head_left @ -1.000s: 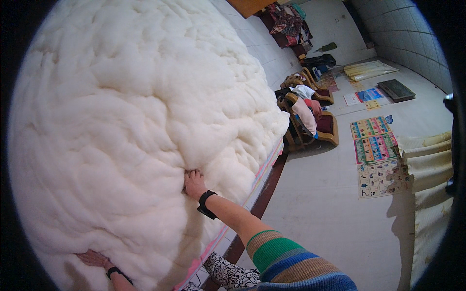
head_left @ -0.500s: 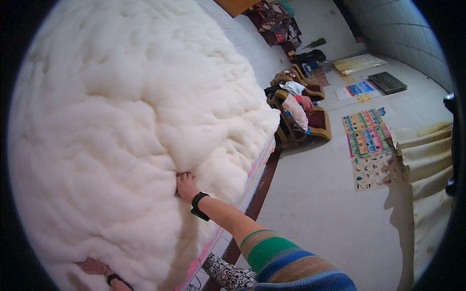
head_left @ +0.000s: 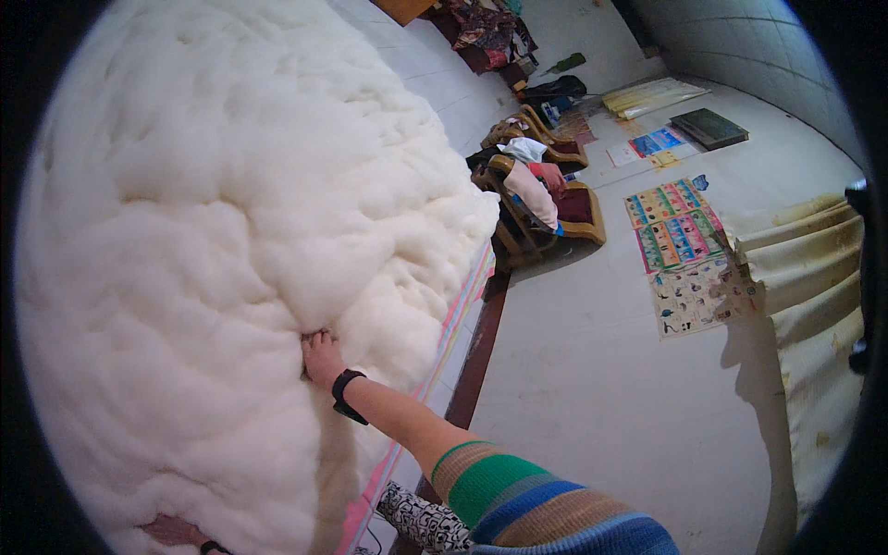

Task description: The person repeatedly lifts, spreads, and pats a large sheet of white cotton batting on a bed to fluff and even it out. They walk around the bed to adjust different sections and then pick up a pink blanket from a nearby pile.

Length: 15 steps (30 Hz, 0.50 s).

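Note:
A huge, thick mass of white fluffy batting (head_left: pixel 213 277) covers most of the left side. My right hand (head_left: pixel 322 359), with a black band at the wrist, reaches in from the lower right. Its fingers curl into a crease of the batting, and their tips sink out of sight. Low at the left lies my left hand (head_left: pixel 174 530), also with a dark wristband, pressed into the fluff near the near edge. The batting hides most of its fingers. Under the batting's right edge shows a pink and pale striped cloth (head_left: pixel 375 490).
Wooden chairs (head_left: pixel 546 208) piled with cloth and bags stand beyond the batting's right edge. Illustrated posters (head_left: pixel 680 245) hang on the pale wall (head_left: pixel 573 370), near a cream curtain (head_left: pixel 805 305). Black-and-white patterned fabric (head_left: pixel 421 518) is at the bottom. More clothes (head_left: pixel 481 32) lie in a heap farther off.
The whole scene has shifted left in the picture as the view turned slightly. My right hand is still in the same crease; my left hand sits slightly lower in view.

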Available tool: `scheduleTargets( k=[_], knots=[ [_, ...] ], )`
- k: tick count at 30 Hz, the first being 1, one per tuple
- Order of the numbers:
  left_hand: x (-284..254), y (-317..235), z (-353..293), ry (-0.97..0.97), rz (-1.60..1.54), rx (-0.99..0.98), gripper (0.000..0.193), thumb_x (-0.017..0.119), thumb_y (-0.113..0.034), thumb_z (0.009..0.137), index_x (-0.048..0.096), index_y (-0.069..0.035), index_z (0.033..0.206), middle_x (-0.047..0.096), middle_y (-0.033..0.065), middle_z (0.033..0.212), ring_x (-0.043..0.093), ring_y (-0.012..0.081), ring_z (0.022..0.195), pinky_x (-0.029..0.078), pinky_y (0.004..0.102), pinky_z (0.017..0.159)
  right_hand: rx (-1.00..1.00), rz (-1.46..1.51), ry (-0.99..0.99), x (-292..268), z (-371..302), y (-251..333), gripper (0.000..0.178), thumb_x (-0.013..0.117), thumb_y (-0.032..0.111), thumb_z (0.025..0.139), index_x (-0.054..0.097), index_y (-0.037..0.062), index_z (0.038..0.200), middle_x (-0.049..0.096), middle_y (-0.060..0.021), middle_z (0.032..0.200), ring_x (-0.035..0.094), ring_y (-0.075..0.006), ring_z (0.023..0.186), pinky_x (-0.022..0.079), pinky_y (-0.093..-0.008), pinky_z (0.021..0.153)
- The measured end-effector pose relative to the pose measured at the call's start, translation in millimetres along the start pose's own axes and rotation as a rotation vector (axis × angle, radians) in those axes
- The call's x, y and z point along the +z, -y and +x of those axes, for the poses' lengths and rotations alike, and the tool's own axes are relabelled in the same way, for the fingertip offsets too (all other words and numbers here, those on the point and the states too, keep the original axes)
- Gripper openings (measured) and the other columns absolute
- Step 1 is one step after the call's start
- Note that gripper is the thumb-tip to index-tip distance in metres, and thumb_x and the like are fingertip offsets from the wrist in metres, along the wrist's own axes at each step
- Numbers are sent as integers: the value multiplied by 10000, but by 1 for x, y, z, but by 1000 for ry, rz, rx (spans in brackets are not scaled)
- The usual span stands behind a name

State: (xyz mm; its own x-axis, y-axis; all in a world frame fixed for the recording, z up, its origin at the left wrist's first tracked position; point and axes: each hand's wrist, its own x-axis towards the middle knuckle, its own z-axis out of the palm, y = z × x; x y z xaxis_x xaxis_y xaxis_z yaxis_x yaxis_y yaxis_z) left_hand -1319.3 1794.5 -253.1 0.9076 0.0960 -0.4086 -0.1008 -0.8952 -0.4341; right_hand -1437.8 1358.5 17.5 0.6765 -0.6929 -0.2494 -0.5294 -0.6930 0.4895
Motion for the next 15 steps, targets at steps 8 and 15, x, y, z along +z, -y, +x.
scheduleTargets(
  k=[8,15],
  knots=[
    [-30,-2,8,-16,-19,16,469,369,-328,956,332,-77,1350,360,113,1396,375,225,1252,305,399,1005,-9,-35,-55,-4,0,0,331,514,185,784,519,1,1059,496,-209,1050,462,-361,1019,417,-482,815],
    [-34,-1,19,-6,-37,9,468,371,-319,955,332,-72,1350,364,116,1392,382,229,1243,309,396,1006,3,-3,8,-7,-2,7,382,516,188,777,501,-15,1100,492,-216,1084,462,-369,1032,409,-492,837]
  ],
)
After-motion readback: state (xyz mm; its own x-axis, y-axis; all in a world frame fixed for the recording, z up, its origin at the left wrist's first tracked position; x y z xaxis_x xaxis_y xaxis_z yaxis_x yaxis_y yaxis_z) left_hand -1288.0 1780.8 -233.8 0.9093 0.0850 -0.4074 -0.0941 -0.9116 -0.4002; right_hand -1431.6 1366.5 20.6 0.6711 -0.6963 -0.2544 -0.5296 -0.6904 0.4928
